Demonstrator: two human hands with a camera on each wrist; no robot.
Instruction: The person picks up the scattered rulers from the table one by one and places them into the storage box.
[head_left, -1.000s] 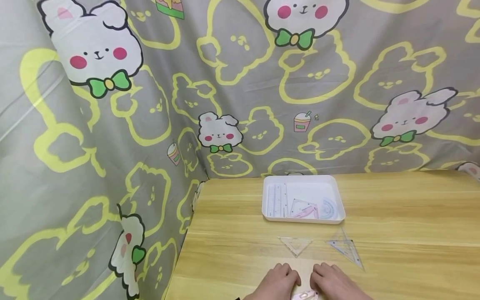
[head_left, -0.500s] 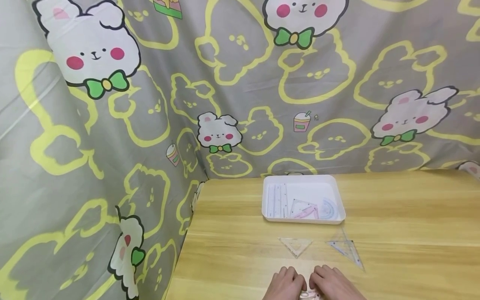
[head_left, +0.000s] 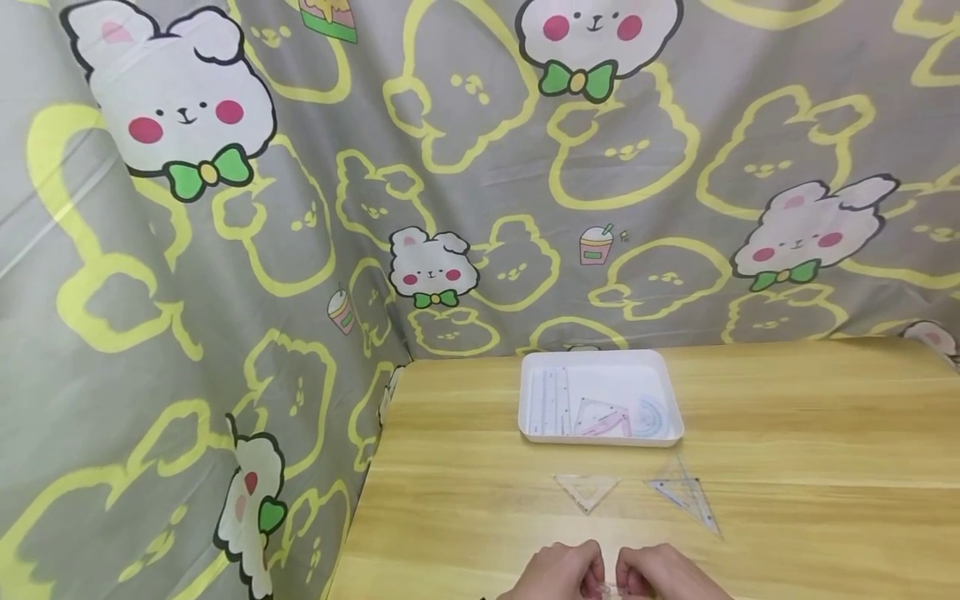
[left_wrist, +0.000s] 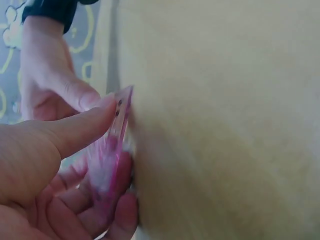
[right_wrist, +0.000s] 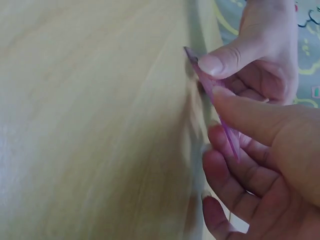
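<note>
At the near edge of the table, my left hand (head_left: 558, 571) and right hand (head_left: 660, 571) hold one pink, clear plastic set square (left_wrist: 118, 130) between them. In the left wrist view its pointed corner shows past the left thumb (left_wrist: 87, 125), while the left fingers curl behind its lower part. In the right wrist view, the set square (right_wrist: 227, 127) stands nearly edge-on. Both thumbs press its near face close together, with fingers bent behind. Most of it is hidden by the hands in the head view. Ahead on the table lie a small clear set square (head_left: 567, 493) and a blue-marked one (head_left: 701, 500).
A white tray (head_left: 622, 379) stands toward the back of the wooden table (head_left: 810, 433). In it lie clear rulers (head_left: 550, 400), set squares with a pink one (head_left: 607, 422), and a blue protractor (head_left: 652, 417). A patterned curtain (head_left: 517, 183) hangs behind and at the left.
Both hands have moved closer together and slightly down toward the near edge, still holding the set square, which shows less in the head view. The tray and the pieces on the table stay put.
</note>
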